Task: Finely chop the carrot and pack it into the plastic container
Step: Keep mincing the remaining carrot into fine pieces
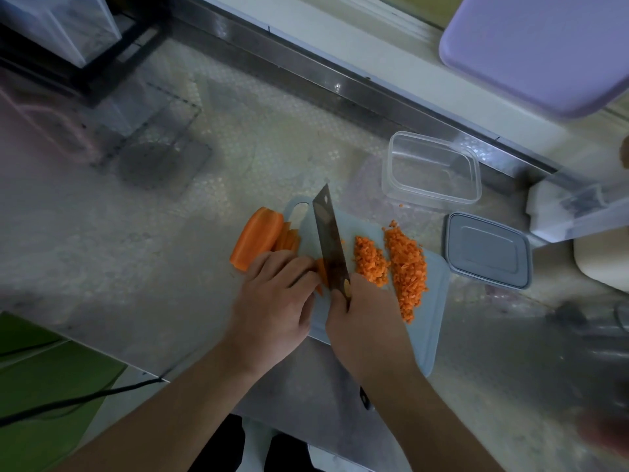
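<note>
A pale blue cutting board lies on the steel counter. My left hand presses down on a bundle of carrot strips, mostly hidden under its fingers. My right hand grips the handle of a cleaver, whose blade stands against the strips. Two heaps of finely chopped carrot lie to the right of the blade. A large carrot piece and more strips rest at the board's left end. The clear plastic container stands empty behind the board, its grey lid to the right.
A raised steel ledge runs along the back of the counter. A purple tray sits at the top right, and a white box stands right of the container. A black rack with a clear bin is at the top left. A black cable crosses the green surface at lower left.
</note>
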The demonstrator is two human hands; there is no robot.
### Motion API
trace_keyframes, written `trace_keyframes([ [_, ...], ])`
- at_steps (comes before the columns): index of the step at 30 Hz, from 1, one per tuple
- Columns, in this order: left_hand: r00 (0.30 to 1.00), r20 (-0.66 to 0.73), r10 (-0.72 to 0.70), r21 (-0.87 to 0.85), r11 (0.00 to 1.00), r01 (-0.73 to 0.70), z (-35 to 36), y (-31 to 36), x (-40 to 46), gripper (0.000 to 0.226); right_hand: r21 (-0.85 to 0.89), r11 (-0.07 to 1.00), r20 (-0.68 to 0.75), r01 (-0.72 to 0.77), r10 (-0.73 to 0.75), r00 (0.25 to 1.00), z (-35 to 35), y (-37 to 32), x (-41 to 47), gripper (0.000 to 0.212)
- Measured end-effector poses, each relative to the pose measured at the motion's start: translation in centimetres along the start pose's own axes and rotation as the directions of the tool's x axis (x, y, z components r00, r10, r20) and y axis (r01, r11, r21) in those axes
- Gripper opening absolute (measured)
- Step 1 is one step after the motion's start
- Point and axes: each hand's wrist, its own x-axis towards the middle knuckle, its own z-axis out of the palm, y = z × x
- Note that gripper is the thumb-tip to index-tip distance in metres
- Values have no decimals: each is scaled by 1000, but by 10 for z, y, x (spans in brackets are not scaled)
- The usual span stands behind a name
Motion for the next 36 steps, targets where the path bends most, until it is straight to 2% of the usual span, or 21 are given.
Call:
trace_keyframes([
  [5, 1000, -1, -23, -15, 1000, 23, 0, -2, -1, 17, 50, 999, -9, 14, -14, 1000, -10, 4, -3, 27],
  [16, 1000, -10, -8, -2, 1000, 8, 1, 0, -1, 15, -1, 998, 69, -56, 56, 996, -3, 1, -6, 27],
  [19, 1000, -9, 3, 9, 1000, -3, 0, 0, 0, 11, -9, 999, 41, -35, 35, 999, 0, -5, 1, 32],
  [24, 1000, -2, -8, -8, 1000, 8, 1, -1, -1, 16, 72, 997, -24, 41, -39, 999, -2, -1, 6, 20],
  [28, 1000, -6, -17, -18, 1000, 17, 1, -2, -1, 17, 45, 999, 4, 30, -31, 1000, -6, 3, 1, 30],
  [36, 1000, -7, -20, -33, 999, 20, 0, -1, 0, 20, 5, 1000, 64, -18, 18, 998, -3, 3, -8, 27],
])
